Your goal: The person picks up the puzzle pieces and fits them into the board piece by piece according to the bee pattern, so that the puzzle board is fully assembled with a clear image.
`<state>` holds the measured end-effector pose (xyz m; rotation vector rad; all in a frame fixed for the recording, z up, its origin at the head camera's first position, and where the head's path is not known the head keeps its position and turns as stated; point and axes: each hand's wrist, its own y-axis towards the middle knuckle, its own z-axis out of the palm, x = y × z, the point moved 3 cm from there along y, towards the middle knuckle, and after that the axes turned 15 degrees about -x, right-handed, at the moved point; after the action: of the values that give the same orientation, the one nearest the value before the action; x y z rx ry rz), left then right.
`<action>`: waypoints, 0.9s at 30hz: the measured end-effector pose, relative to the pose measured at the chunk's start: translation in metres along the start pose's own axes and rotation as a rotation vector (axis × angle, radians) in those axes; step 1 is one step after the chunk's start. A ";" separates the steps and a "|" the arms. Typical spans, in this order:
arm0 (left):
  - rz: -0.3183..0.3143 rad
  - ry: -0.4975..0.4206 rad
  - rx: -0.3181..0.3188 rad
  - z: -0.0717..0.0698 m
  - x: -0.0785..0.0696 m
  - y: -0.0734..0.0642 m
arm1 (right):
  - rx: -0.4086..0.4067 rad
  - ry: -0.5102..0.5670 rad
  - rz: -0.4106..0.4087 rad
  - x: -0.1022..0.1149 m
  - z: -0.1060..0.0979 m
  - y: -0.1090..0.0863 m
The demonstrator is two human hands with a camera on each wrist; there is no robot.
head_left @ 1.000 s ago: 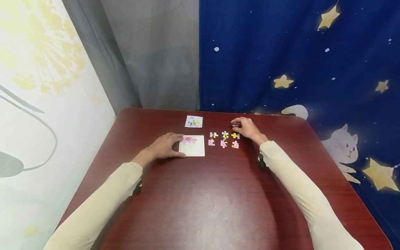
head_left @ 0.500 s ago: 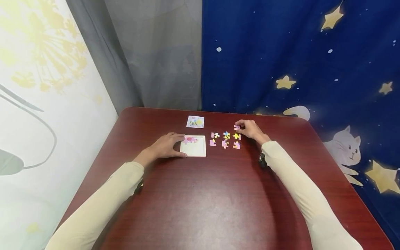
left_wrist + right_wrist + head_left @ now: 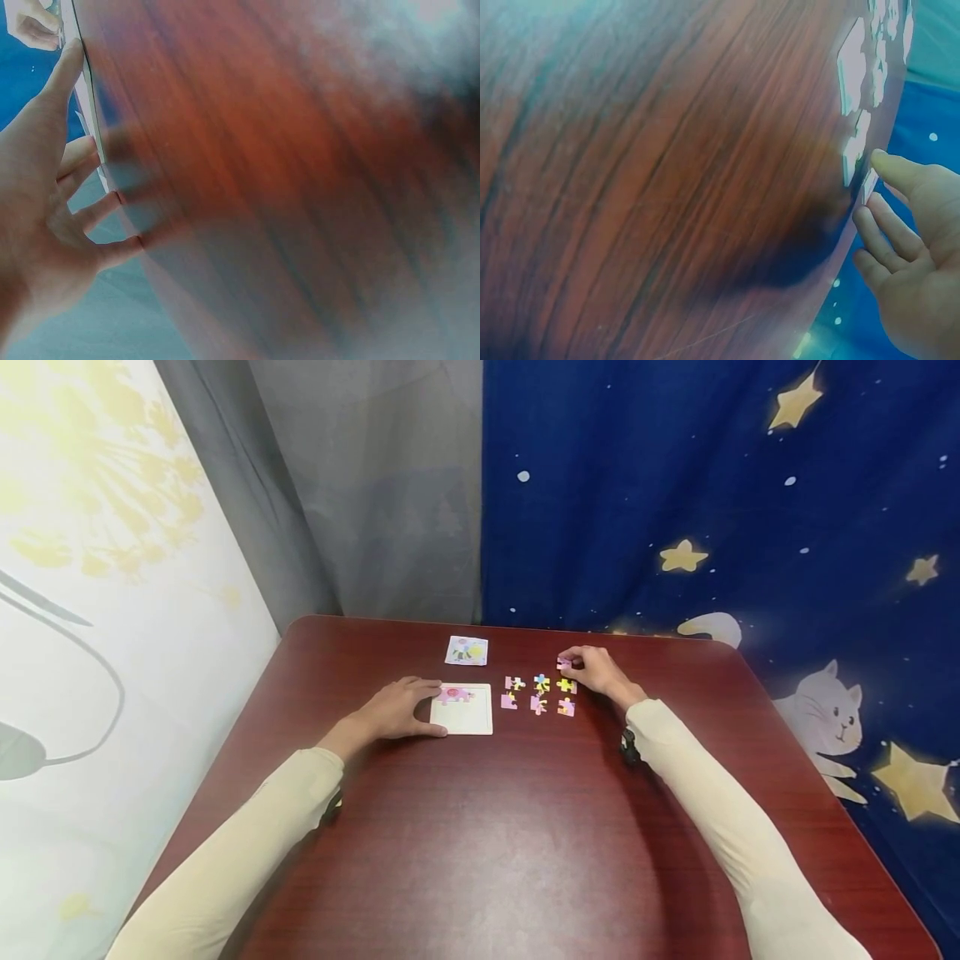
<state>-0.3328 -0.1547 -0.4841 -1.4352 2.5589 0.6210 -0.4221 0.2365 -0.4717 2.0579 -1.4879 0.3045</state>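
Observation:
My left hand (image 3: 395,710) spans the left side of a square white puzzle tray (image 3: 468,720), thumb at its near edge and fingertips at its far edge, steadying it. Pink puzzle pieces (image 3: 454,694) lie in the tray's upper left part, partly hidden behind the fingers. In the left wrist view the left hand (image 3: 52,195) has its fingers spread and fairly straight. To the right of the tray, my right hand (image 3: 596,668) pinches a pink puzzle piece (image 3: 563,663) between thumb and fingertips. The right wrist view shows that piece (image 3: 868,186) close over the table.
Several loose pieces stand in two rows between tray and right hand, among them a yellow piece (image 3: 567,685) and a blue-and-yellow piece (image 3: 542,683). A picture card (image 3: 467,651) with a bee lies behind the tray. Curtains (image 3: 570,527) hang beyond the far edge of the brown table (image 3: 480,827).
My right hand's fingers have settled around the pink piece, which shows more plainly between them. The left hand stays at the tray. The view has shifted slightly.

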 end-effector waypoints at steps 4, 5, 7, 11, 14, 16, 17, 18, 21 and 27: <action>0.001 0.005 0.000 0.000 0.000 0.000 | -0.004 0.022 -0.029 0.008 0.001 -0.001; 0.003 0.006 -0.001 0.000 0.000 0.000 | -0.007 0.025 -0.037 0.010 0.001 -0.001; 0.006 0.007 -0.003 -0.001 -0.001 0.000 | -0.016 0.025 -0.060 0.014 0.001 -0.001; 0.019 0.005 -0.013 -0.001 -0.001 0.000 | -0.019 0.022 -0.091 0.022 0.003 -0.003; 0.025 0.001 -0.017 -0.002 -0.002 -0.001 | -0.012 0.027 -0.102 0.028 0.003 -0.004; 0.023 0.000 -0.014 -0.002 -0.002 -0.001 | -0.011 0.034 -0.115 0.032 0.003 -0.006; 0.022 0.001 -0.014 -0.002 -0.002 -0.001 | -0.012 0.036 -0.123 0.034 0.003 -0.006; 0.021 0.001 -0.015 -0.002 -0.001 -0.001 | -0.013 0.037 -0.128 0.036 0.003 -0.006; 0.018 0.002 -0.016 -0.001 -0.001 -0.001 | -0.023 0.037 -0.156 0.040 0.004 -0.007; 0.022 0.007 -0.015 0.000 0.000 0.000 | -0.031 0.033 -0.197 0.047 0.006 -0.006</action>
<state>-0.3331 -0.1545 -0.4842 -1.4178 2.5847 0.6406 -0.4004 0.1968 -0.4549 2.1440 -1.2505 0.2348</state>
